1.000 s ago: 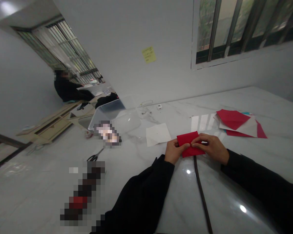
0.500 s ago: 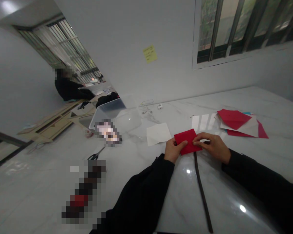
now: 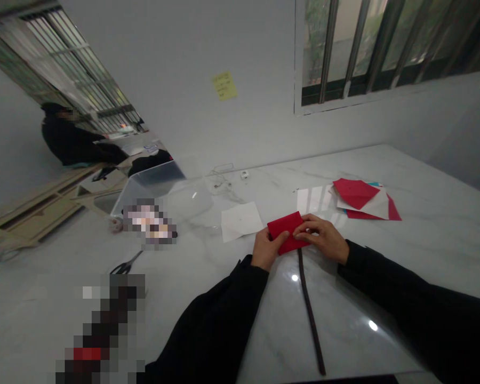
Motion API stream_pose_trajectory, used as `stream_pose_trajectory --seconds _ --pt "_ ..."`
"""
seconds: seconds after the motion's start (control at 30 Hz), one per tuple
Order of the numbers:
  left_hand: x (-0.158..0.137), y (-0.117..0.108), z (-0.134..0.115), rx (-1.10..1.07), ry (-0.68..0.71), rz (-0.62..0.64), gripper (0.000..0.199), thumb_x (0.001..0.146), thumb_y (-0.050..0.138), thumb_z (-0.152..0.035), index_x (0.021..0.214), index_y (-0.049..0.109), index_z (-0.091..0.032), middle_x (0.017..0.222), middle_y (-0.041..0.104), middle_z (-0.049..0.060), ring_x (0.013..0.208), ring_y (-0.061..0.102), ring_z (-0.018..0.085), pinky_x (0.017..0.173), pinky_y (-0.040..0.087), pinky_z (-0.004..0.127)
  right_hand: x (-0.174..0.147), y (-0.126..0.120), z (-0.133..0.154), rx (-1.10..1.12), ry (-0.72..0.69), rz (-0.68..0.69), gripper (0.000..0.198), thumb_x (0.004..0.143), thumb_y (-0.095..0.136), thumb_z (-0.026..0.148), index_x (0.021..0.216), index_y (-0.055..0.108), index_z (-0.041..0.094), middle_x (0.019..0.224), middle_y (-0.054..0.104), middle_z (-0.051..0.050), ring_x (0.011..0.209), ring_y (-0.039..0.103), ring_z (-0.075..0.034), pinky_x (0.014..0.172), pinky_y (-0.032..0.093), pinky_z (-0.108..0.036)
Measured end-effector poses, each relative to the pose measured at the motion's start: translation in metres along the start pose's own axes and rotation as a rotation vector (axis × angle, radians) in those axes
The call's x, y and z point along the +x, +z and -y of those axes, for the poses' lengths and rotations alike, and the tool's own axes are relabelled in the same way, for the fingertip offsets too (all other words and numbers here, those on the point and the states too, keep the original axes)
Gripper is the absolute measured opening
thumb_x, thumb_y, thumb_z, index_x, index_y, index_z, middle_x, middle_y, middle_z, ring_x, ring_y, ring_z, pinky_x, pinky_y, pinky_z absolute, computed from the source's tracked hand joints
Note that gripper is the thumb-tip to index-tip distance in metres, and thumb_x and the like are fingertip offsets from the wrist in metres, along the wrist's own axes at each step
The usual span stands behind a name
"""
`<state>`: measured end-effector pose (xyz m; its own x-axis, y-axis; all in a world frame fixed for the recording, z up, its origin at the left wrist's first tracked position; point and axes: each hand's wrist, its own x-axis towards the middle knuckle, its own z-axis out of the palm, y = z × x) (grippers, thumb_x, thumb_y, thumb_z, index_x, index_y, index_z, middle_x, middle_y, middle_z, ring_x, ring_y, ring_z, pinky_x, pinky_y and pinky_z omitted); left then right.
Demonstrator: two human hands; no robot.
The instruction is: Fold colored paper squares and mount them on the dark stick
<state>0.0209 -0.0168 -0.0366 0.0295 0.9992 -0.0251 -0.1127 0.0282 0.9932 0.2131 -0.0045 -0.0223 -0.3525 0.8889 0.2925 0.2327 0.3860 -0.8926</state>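
Note:
A folded piece of red paper [image 3: 288,224] is between my two hands over the white marbled table. My left hand [image 3: 267,246] grips its left side, the thumb lying on top of the paper. At its right edge my right hand [image 3: 323,234] pinches the paper with thumb and fingers. A thin dark brown stick [image 3: 311,314] extends from beneath the red paper toward me; its far end is hidden there. Just beyond my left hand lies a sheet of white paper [image 3: 240,220].
Red, white and blue papers [image 3: 366,200] are piled at the right. To the left are scissors [image 3: 124,266], a clear plastic bin [image 3: 144,181] and two blurred-out items. A small white block [image 3: 245,174] sits near the wall. Farther off, a person [image 3: 70,138] in black sits by a window.
The whole view has shifted, so the table and things on it appear farther left. Both hands keep their hold on the red paper, with hardly any finger movement.

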Motion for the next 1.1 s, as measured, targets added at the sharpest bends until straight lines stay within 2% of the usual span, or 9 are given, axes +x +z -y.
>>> stream_pose_trajectory --seconds 0.37,0.67,0.97,1.1 --pt "-0.003 0.004 -0.006 0.011 -0.004 -0.002 0.042 0.068 0.082 -0.039 0.098 0.074 -0.011 0.090 0.075 0.010 0.077 0.068 0.021 0.075 0.055 0.033 0.000 -0.001 0.000 -0.101 -0.030 -0.059 0.014 0.082 0.070 0.038 0.085 0.077 0.026 0.108 0.065 -0.005 0.086 0.062 -0.019 0.074 0.051 -0.034" --pt "-0.001 0.003 -0.001 0.000 -0.009 -0.002 0.041 0.067 0.081 -0.039 0.095 0.074 -0.011 0.088 0.075 0.009 0.073 0.067 0.019 0.072 0.054 0.031 0.000 0.001 0.002 -0.067 -0.031 -0.057 0.012 0.083 0.070 0.035 0.086 0.077 0.025 0.103 0.064 -0.004 0.084 0.061 -0.018 0.073 0.049 -0.032" --pt "-0.007 0.006 -0.009 -0.037 -0.024 0.074 0.045 0.066 0.083 -0.037 0.100 0.073 -0.011 0.096 0.075 0.010 0.081 0.068 0.021 0.079 0.052 0.033 -0.004 0.002 0.007 -0.044 0.009 -0.053 0.014 0.084 0.070 0.037 0.083 0.075 0.024 0.100 0.066 -0.005 0.085 0.064 -0.020 0.077 0.052 -0.036" --pt "-0.009 0.006 -0.011 -0.032 -0.015 0.098 0.044 0.064 0.084 -0.037 0.097 0.073 -0.011 0.091 0.075 0.009 0.079 0.067 0.020 0.076 0.051 0.031 -0.007 0.005 0.008 0.010 0.046 -0.045 0.017 0.084 0.068 0.039 0.084 0.072 0.023 0.094 0.068 -0.005 0.087 0.065 -0.022 0.079 0.053 -0.037"
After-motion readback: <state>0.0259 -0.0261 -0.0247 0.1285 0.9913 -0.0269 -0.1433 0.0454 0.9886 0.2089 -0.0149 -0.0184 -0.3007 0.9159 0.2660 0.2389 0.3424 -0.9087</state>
